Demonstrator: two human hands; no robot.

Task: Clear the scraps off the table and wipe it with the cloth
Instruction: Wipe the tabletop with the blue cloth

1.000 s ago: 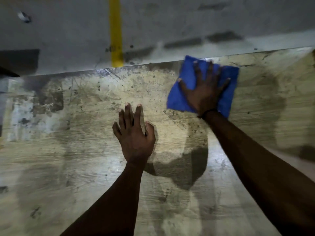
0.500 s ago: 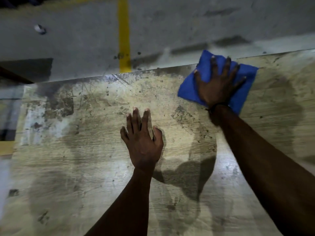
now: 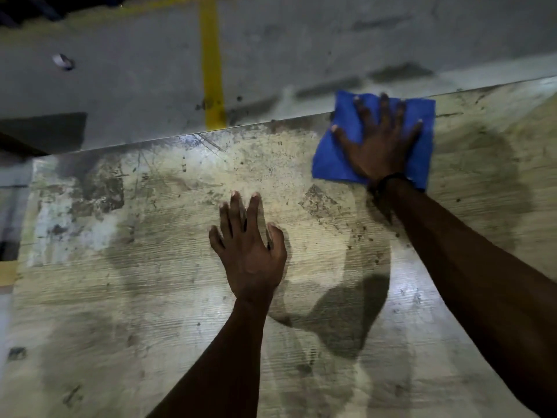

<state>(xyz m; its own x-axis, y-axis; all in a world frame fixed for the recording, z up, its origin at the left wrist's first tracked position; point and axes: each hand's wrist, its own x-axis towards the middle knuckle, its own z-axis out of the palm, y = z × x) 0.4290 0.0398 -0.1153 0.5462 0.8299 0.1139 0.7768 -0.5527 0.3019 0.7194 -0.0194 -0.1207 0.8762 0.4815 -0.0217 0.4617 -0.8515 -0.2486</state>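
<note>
A worn, stained tabletop (image 3: 144,291) fills most of the view. A blue cloth (image 3: 330,159) lies at its far edge, its top corner overhanging the edge. My right hand (image 3: 380,146) presses flat on the cloth with fingers spread, a dark band at the wrist. My left hand (image 3: 250,251) rests palm down on the bare table near the middle, fingers apart, holding nothing. Small dark specks and a grimy patch (image 3: 319,203) sit on the surface between the two hands.
Beyond the table's far edge is a grey floor with a yellow painted line (image 3: 212,64). A small pale scrap (image 3: 62,61) lies on the floor at the far left. A scuffed, peeling patch (image 3: 99,191) marks the table's far left corner.
My right hand has slid the blue cloth away from me, so its top now overhangs the far edge. The left hand has stayed planted on the table.
</note>
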